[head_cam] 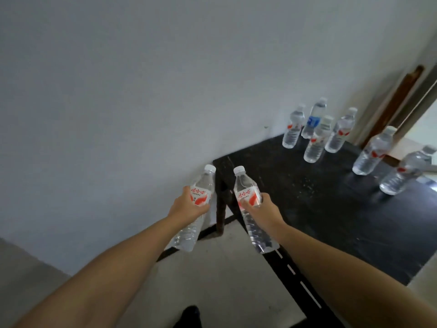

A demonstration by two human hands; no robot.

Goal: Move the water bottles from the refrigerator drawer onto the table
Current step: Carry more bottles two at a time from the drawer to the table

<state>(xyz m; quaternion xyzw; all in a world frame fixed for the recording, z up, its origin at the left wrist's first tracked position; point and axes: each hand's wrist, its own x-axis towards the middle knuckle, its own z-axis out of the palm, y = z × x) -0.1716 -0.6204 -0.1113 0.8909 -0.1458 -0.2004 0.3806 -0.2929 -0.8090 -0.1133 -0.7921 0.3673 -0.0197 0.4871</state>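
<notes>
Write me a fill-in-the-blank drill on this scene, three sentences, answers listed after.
1. The left hand and the right hand each hold ___ bottle.
2. On the black table stand ___ bottles.
3. Among them, the bottle by the wall is the only one whose label is ___.

Missing words: one; six; blue

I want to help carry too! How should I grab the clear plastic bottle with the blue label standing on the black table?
Grip the clear plastic bottle with the blue label around its middle, at the label, coming from above and the front. It stands upright at the back of the black table by the wall, with red-labelled bottles close around it, so a side approach would probably knock them.
</notes>
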